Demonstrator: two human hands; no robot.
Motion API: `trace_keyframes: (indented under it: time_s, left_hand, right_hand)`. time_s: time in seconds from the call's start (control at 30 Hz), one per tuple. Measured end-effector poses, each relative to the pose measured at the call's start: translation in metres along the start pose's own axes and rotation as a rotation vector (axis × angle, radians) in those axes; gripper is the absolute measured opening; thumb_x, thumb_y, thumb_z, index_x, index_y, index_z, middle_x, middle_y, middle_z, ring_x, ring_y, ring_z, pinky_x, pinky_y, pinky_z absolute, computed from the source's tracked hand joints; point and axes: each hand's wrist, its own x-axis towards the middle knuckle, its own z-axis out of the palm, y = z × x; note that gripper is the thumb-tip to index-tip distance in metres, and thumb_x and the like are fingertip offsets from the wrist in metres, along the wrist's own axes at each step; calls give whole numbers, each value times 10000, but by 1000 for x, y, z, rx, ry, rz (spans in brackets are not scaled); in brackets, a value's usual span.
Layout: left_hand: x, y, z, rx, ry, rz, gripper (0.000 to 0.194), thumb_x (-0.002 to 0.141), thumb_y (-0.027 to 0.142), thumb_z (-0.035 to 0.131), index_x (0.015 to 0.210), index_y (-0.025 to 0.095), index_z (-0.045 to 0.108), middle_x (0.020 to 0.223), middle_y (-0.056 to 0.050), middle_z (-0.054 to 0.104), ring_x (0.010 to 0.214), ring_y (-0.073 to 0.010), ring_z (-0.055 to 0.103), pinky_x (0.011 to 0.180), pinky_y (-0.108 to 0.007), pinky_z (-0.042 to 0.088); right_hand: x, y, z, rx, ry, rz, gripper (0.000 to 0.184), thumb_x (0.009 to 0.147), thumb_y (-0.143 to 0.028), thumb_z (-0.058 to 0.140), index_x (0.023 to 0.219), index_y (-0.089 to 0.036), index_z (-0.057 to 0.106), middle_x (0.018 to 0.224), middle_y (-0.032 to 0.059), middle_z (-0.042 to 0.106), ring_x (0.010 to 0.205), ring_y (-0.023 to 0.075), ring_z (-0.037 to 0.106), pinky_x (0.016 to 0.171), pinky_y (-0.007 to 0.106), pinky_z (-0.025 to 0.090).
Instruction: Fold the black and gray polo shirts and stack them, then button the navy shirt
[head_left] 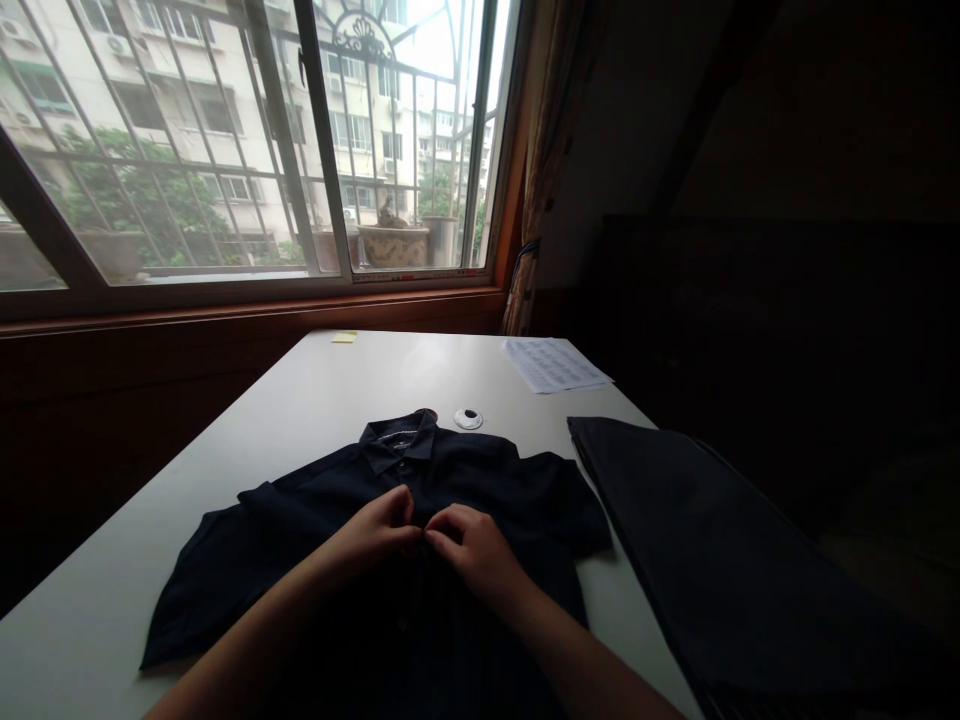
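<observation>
A dark navy short-sleeved shirt (300, 510) lies spread face up on the white table (225, 450), its collar toward the window. My left hand (391, 522) pinches the front placket a little below the collar. Close beside it, my right hand (463, 540) has thumb and forefinger pressed together on the same placket. The fingertips of both hands almost meet over the shirt's middle line. Whatever small piece, such as a button, lies between them is hidden by the fingers. One button shows near the collar.
Dark folded cloth (697, 530) lies along the table's right side. Beyond the collar sits a small white disc with a dark centre (469, 418). Printed sheets (556, 364) lie at the far right, a yellow sticky note (344, 338) at the far left edge. A barred window (322, 150) stands behind.
</observation>
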Motion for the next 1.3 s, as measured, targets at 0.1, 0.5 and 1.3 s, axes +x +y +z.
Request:
trace_keyframes:
  time_s: [0.1,0.5,1.3]
  left_hand:
    - [0,1,0,17,-3,-7,296,753,304,717,764,209,437,680,74,505,625,-130,542,555,-239,359]
    - [0,2,-1,26,-12,-14,274,754,295,704,762,202,446,684,72,507,612,-123,521,547,-243,359]
    - [-1,3,-2,9,-18,-20,319,749,350,720,747,208,435,673,71,492,616,-125,502,560,-245,352]
  right_hand:
    - [0,1,1,-8,3,-3,89,862,-183,671,870,-202,758,879,20,729,851,177,670,782,269,466]
    - [1,2,1,-28,9,15,67,829,-164,676,841,-188,737,846,14,720,820,170,663,749,257,463]
    - [1,4,0,25,-8,8,75,851,-211,695,870,-204,768,881,19,746,851,185,687,777,268,483]
